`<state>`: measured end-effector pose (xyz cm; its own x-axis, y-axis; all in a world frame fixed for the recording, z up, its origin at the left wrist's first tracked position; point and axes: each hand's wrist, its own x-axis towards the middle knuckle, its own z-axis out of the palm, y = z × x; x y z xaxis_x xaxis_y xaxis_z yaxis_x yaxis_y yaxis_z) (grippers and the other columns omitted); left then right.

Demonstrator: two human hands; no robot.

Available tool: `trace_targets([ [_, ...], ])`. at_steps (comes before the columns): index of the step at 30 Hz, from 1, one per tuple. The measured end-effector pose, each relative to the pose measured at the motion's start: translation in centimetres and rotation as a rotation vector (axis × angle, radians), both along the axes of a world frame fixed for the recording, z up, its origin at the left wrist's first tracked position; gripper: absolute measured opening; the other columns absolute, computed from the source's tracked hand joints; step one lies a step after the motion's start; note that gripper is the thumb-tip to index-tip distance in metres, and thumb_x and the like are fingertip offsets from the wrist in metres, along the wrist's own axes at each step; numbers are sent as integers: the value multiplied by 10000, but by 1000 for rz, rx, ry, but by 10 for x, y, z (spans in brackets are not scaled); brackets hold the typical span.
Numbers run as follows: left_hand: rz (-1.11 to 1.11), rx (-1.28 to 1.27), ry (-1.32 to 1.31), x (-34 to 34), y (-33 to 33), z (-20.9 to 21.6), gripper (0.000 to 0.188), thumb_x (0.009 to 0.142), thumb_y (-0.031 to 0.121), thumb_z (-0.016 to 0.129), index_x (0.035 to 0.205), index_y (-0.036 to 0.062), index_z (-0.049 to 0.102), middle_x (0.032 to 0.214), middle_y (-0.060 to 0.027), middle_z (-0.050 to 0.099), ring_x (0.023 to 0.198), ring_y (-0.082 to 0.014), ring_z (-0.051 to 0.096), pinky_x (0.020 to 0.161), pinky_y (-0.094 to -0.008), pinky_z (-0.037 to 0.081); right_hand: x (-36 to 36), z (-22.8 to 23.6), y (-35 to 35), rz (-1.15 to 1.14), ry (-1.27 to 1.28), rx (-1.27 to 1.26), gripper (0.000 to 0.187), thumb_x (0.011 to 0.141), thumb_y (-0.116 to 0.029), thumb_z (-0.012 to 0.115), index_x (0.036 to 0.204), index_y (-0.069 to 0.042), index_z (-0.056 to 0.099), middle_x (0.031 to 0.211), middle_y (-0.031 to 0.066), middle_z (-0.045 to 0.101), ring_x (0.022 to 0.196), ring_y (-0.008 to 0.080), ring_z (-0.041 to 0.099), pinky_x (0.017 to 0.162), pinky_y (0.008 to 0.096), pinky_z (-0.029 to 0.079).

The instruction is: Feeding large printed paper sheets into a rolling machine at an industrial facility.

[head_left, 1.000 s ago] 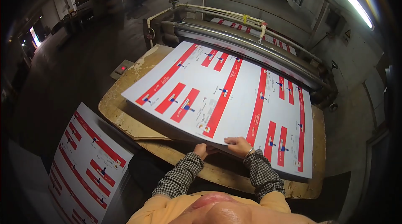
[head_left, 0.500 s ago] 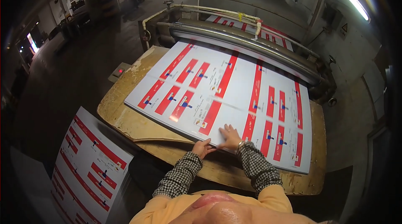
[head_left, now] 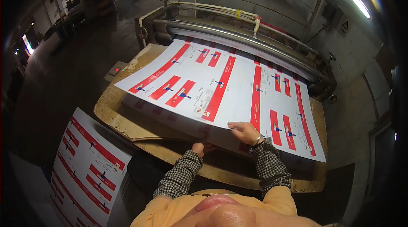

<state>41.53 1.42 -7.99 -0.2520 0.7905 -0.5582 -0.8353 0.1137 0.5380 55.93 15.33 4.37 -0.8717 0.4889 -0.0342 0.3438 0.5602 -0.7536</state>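
Note:
A large white printed sheet (head_left: 239, 95) with red bands and small blue marks runs up to the rollers. Its near edge is lifted and bowed upward, with my right hand (head_left: 244, 133) pinching that edge near the middle. Under it, in shade, lie more printed sheets (head_left: 165, 121) on a worn wooden board (head_left: 127, 124). My left hand (head_left: 201, 148) is lower and to the left, by the near edge of the shaded sheets. Its fingers are partly lost in shadow, so their grip is unclear.
Metal rollers (head_left: 242, 44) in a frame with a pale pipe (head_left: 204, 7) cross the far side of the board. A control box with a red light (head_left: 114, 70) sits at the left. More printed sheets (head_left: 87, 163) slope at lower left. A wall (head_left: 357, 53) stands at right.
The top sheet's near edge has risen off the stack, and the sheet has moved toward the rollers. My right hand has shifted right and up with it; my left has moved slightly left.

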Motion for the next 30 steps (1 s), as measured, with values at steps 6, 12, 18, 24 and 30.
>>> trace_targets([
  [6, -14, 66, -21, -3, 5, -10, 314, 865, 86, 283, 1101, -57, 433, 1027, -190, 535, 945, -299, 543, 834, -476, 452, 13, -59, -14, -31, -68, -142, 288, 744, -101, 554, 1010, 9, 571, 1103, 149, 551, 1065, 245, 504, 914, 291, 385],
  [12, -98, 172, 25, -9, -1, -14, 329, 850, 109, 389, 1104, -100, 379, 1077, -199, 477, 939, -323, 523, 798, -456, 479, 0, -90, 19, 104, -198, -146, 321, 722, -151, 596, 1009, -7, 580, 1088, 158, 554, 1077, 270, 491, 921, 291, 375],
  [18, -99, 100, 38, -2, 12, -3, 342, 854, 175, 476, 1078, -78, 423, 1068, -167, 498, 920, -274, 528, 769, -410, 485, -26, -94, 49, -316, -269, 52, 561, 651, -279, 673, 1118, -17, 505, 1168, 201, 482, 1135, 307, 426, 931, 324, 357],
  [24, -97, 169, 46, -6, -1, -3, 230, 812, 77, 506, 1018, -25, 502, 930, -103, 600, 848, -210, 586, 748, -388, 495, -11, -83, -18, 102, -483, 459, 873, 581, -384, 705, 1289, -87, 291, 1361, 197, 206, 1248, 422, 149, 989, 474, 233],
  [30, -149, 192, -97, -8, -1, -6, 265, 808, 62, 489, 1051, -41, 497, 1022, -139, 569, 998, -264, 521, 845, -442, 441, -5, -37, 18, 103, -382, -88, 463, 696, -220, 581, 1104, -8, 519, 1137, 225, 501, 1055, 306, 495, 892, 351, 393],
])
